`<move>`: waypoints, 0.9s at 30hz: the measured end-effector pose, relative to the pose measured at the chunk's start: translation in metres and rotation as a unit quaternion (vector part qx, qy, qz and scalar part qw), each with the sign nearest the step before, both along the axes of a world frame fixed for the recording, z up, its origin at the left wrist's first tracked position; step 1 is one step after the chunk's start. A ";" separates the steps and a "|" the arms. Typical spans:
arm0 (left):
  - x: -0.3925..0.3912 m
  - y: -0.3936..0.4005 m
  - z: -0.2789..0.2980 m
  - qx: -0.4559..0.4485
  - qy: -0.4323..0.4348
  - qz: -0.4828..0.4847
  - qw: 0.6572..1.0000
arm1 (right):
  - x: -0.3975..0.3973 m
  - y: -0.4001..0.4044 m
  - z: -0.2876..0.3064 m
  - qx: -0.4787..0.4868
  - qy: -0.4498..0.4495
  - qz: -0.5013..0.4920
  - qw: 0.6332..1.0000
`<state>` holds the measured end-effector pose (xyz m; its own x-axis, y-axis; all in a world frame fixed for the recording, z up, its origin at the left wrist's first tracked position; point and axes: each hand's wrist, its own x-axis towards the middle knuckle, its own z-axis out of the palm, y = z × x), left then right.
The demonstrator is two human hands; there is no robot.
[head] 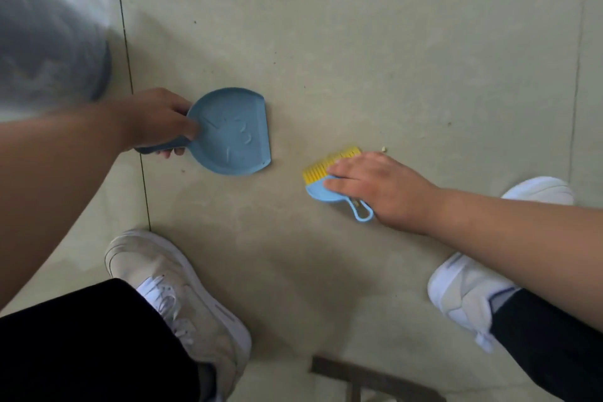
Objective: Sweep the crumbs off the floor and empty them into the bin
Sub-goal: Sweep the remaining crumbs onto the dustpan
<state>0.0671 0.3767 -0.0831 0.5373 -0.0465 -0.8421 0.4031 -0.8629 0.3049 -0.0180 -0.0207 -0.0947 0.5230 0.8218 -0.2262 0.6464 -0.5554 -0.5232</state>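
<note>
A small blue dustpan [236, 137] lies flat on the tiled floor, its straight lip facing right. My left hand [156, 122] grips its handle at the left side. To the right, a small blue hand brush with yellow bristles [321, 174] rests on the floor, bristles pointing up and left. My right hand [378, 188] lies over the brush body with fingers laid across it. A tiny yellowish crumb [384, 149] sits just beyond the bristles. The grey bin [49, 52], lined with a clear bag, stands at the upper left.
My two white sneakers [182, 303] [470, 290] are planted on the floor below the tools, with black trouser legs at the bottom corners. A dark wooden piece [359, 375] shows at the bottom edge. Tile seams run across the floor [391, 59].
</note>
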 end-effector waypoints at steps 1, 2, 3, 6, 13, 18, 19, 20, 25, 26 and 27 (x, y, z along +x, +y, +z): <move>-0.002 -0.001 0.000 0.000 0.004 -0.006 1.000 | -0.004 -0.005 0.004 0.002 -0.013 -0.001 1.000; -0.004 -0.002 0.000 -0.001 0.007 -0.011 1.000 | -0.007 -0.007 0.010 0.008 -0.034 -0.007 0.999; -0.006 -0.004 0.000 -0.002 0.010 -0.014 1.000 | -0.011 -0.006 0.018 0.017 -0.057 -0.017 0.998; -0.012 -0.006 -0.001 0.002 0.010 -0.016 1.000 | -0.041 0.030 0.047 0.092 0.028 -0.102 0.990; -0.020 0.004 -0.006 0.011 0.025 -0.001 1.000 | -0.055 0.113 0.039 0.013 0.270 -0.572 0.774; -0.015 -0.008 -0.003 0.025 0.023 -0.024 0.999 | -0.047 0.083 0.012 0.003 0.282 -0.704 0.652; -0.015 -0.012 -0.003 0.029 0.022 -0.026 0.999 | -0.043 0.072 0.010 -0.002 0.271 -0.713 0.647; -0.015 -0.015 -0.003 0.034 0.020 -0.030 0.999 | -0.040 0.059 0.009 -0.007 0.260 -0.720 0.643; -0.016 -0.034 0.002 0.052 0.022 -0.081 0.995 | -0.017 0.016 0.013 0.055 0.277 -0.741 0.609; -0.016 -0.037 0.003 0.053 0.026 -0.090 0.994 | -0.010 0.011 0.017 0.077 0.286 -0.742 0.602; -0.017 -0.041 0.003 0.055 0.032 -0.101 0.993 | -0.003 0.005 0.023 0.090 0.278 -0.742 0.603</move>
